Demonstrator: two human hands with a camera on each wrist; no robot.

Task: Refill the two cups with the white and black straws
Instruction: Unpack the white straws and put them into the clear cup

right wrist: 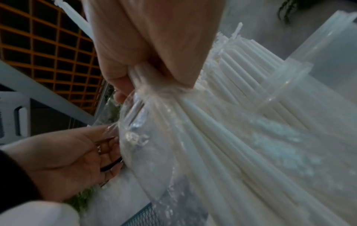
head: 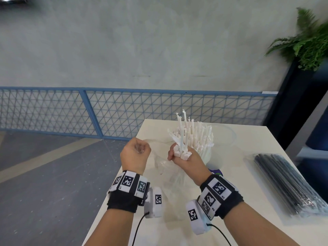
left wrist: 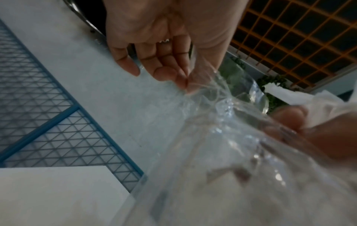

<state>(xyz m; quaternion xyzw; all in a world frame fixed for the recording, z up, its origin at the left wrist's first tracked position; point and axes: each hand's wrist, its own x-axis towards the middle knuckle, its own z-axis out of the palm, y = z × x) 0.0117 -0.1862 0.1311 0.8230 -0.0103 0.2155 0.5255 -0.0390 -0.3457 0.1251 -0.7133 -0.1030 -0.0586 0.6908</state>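
1. The step in hand looked like getting the white straws out of their clear plastic bag [head: 170, 174]; the refill of the first cup seemed partly done.
2. The right hand [head: 184, 159] was closed in a full fist, its grip round a bundle of white straws [head: 182, 142] with the neck of the bag gathered round them; the straw tips stuck up above the fist.
3. The left hand [head: 135, 153] pinched a fold of the bag's loose edge between curled fingers [left wrist: 166, 71], just beside the right hand and slightly apart from it.
4. Right behind the right fist stood a clear cup [head: 206, 155] on the white surface [head: 239, 174], already holding many white straws upright.
5. A second clear cup [head: 229, 135] stood just behind it; I could not tell whether it held anything.
6. The black straws [head: 285, 183] lay in their own sealed packet at the right side of the surface, well apart from both hands and seemingly untouched.
7. The next move would likely call for the left hand to pull the bag down and away while the right kept the bundle tight, then for lowering the bundle into the first cup.
8. A loose grip could let straws slip back into the bag or scatter.
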